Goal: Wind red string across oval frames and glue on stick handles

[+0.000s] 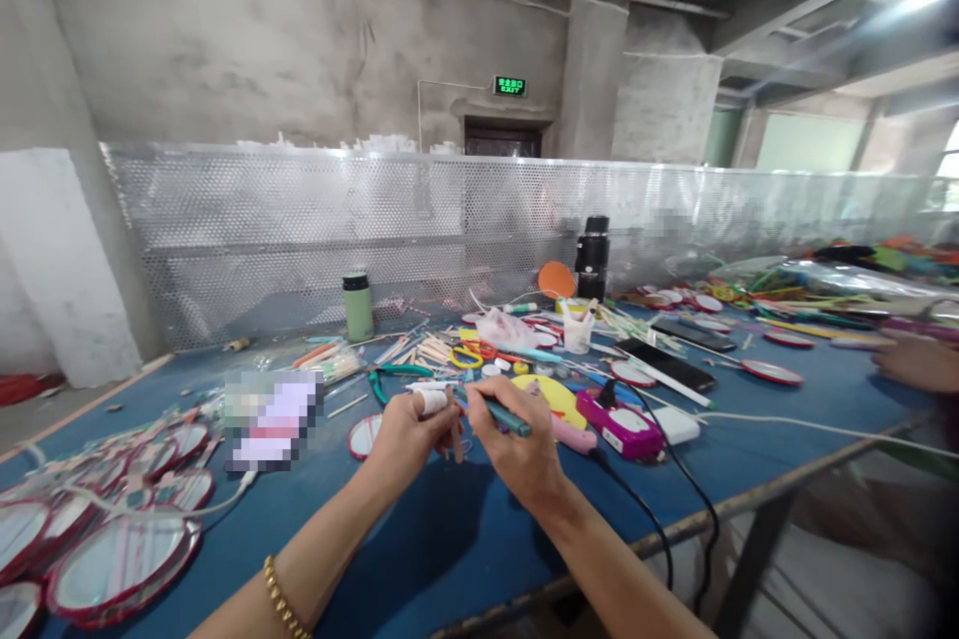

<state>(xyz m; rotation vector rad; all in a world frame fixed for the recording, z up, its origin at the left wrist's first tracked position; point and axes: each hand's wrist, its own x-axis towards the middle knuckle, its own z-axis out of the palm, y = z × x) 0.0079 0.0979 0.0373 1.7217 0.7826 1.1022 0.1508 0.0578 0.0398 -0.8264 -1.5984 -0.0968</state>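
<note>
My left hand (409,434) is closed on a flat wooden craft stick (457,444), which points down from its fingertips. White tape is wrapped round a finger of that hand, and a gold bead bracelet circles the wrist. My right hand (516,439) pinches a dark teal pen (509,416), its tip side towards the left hand. Both hands are close together above the blue table (450,539). Just behind them lie green-handled pliers (401,372) and a yellow disc (524,387). A round red-rimmed piece (364,436) is partly behind my left forearm.
Several red-rimmed discs (120,559) are piled at the left by a phone (277,419) on a cable. A green bottle (358,308), black flask (594,260) and loose sticks (431,351) stand or lie behind. A purple device (620,422) is at right. Another person's hand (918,359) is blurred.
</note>
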